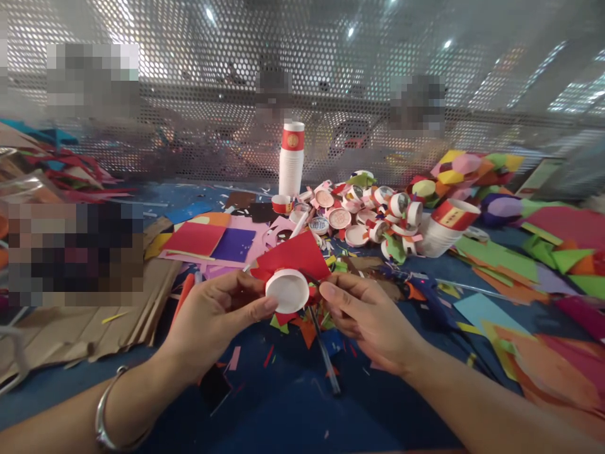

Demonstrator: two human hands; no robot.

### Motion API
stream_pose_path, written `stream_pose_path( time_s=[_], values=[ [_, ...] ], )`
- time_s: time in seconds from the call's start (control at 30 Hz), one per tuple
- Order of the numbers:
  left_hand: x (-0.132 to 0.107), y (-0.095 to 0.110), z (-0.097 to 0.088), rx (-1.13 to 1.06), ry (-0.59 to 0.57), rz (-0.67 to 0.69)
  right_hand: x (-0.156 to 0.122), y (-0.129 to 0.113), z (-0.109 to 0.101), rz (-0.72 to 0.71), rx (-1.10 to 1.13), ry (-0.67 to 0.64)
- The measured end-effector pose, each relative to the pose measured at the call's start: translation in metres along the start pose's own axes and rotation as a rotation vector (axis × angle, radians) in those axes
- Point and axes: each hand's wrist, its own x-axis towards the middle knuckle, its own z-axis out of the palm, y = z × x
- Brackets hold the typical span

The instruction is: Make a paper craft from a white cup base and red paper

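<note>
My left hand (215,315) pinches a cut-down white paper cup bottom (287,291) with a red paper sheet (295,255) behind it, thumb on the cup's rim. My right hand (366,312) closes on the cup's right side and holds a thin dark pen-like tool (324,350) that slants down toward me. Both hands hover just above the blue table (283,403), over small paper scraps (302,325).
A tall stack of white cups (291,161) stands at the back. A heap of cut cup bottoms (363,214) and a tipped cup stack (444,227) lie right of it. Coloured paper sheets (212,243) lie left, brown cardboard (89,315) nearer left, more paper (543,277) right.
</note>
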Motion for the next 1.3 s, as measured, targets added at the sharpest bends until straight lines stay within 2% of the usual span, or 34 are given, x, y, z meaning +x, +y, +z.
stream_pose_path(
  time_s=[0.83,1.3],
  values=[
    [0.0039,0.0015,-0.0007,-0.034,-0.066,-0.018,-0.0016,-0.0054,-0.0005,-0.061,-0.108,0.025],
    [0.0047,0.0018,-0.0037,-0.032,-0.103,0.043,-0.0032,-0.0064,-0.0051,-0.081,-0.170,-0.001]
  ],
)
